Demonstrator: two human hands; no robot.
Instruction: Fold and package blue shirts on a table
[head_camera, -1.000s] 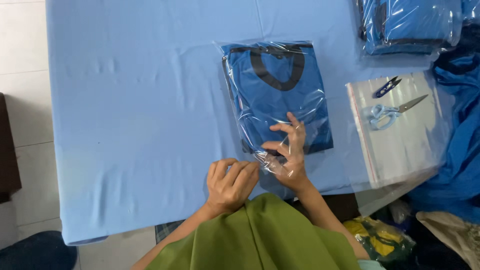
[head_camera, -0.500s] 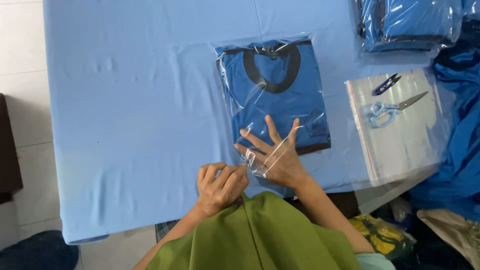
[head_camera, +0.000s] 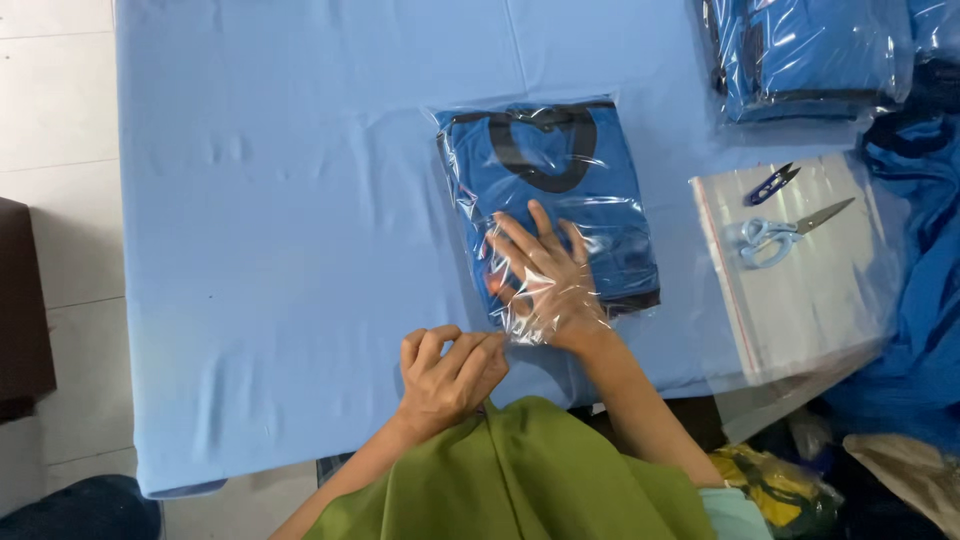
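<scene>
A folded blue shirt with a dark collar (head_camera: 545, 180) lies in a clear plastic bag (head_camera: 470, 130) on the light blue table cloth (head_camera: 280, 220). My right hand (head_camera: 545, 275) lies flat, fingers spread, on the near end of the bag, under or against the loose plastic flap. My left hand (head_camera: 450, 375) is curled at the table's near edge, its fingertips pinching the edge of that flap beside the right wrist.
A stack of clear empty bags (head_camera: 800, 300) lies to the right, with scissors (head_camera: 785, 230) and a small blue thread snipper (head_camera: 772, 183) on top. Bagged blue shirts (head_camera: 810, 55) are piled at the far right. Loose blue cloth (head_camera: 925, 300) hangs off the right side.
My right hand opened from pinching the flap and moved forward to press flat on the bagged shirt. The left hand stayed curled at the near edge.
</scene>
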